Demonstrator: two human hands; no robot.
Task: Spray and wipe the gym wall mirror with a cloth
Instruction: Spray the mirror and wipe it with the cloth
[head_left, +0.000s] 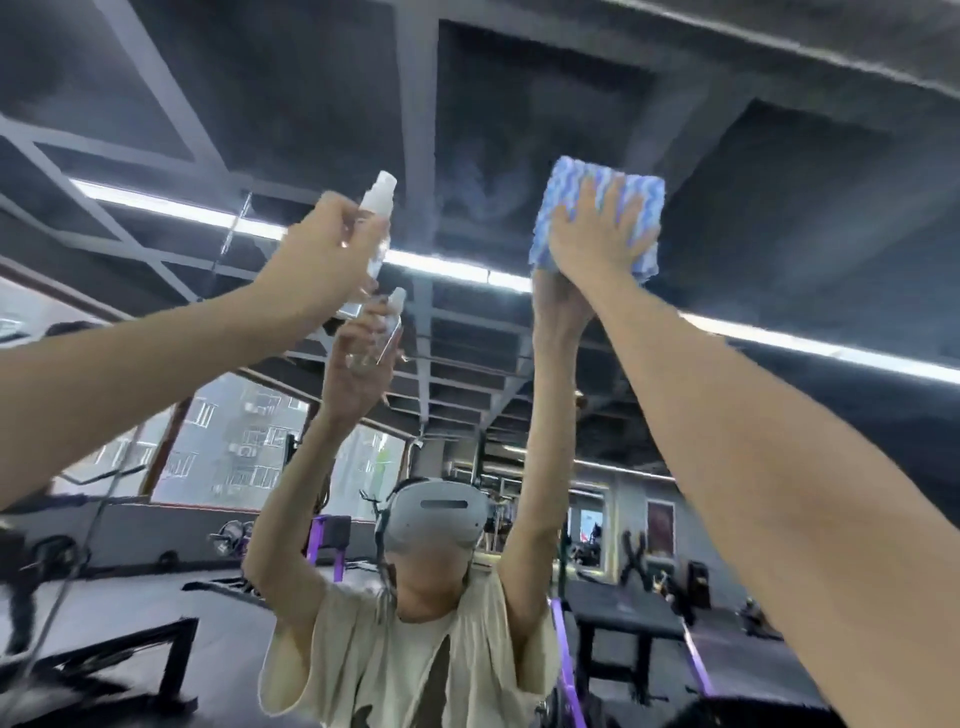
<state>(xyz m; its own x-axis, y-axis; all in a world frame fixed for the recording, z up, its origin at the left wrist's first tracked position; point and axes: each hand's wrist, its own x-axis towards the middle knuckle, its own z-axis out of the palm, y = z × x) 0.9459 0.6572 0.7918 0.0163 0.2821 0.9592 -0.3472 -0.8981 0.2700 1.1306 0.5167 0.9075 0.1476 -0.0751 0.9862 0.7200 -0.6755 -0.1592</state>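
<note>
Overhead, the gym wall mirror (519, 130) shows a hazy mist patch (480, 200). The left hand (317, 260) grips a clear plastic spray bottle (376, 208), and the right hand (597, 239) presses a blue-white wavy cloth (644, 202) flat against the glass. Wiping looks barely begun.

**Person's clothing and headgear**

Left forearm (130, 384) at 9 o'clock and right forearm (753, 441) at 4 o'clock, both bare. Reflected near 6 o'clock: loose cream T-shirt (363, 660) with wide short sleeves; pale grey headset (436, 514) with dark front slot.

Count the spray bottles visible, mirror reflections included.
2. The real spray bottle is held in the left hand, raised at upper left. The reflected bottle shows in the mirror just below it. No others visible.
</note>
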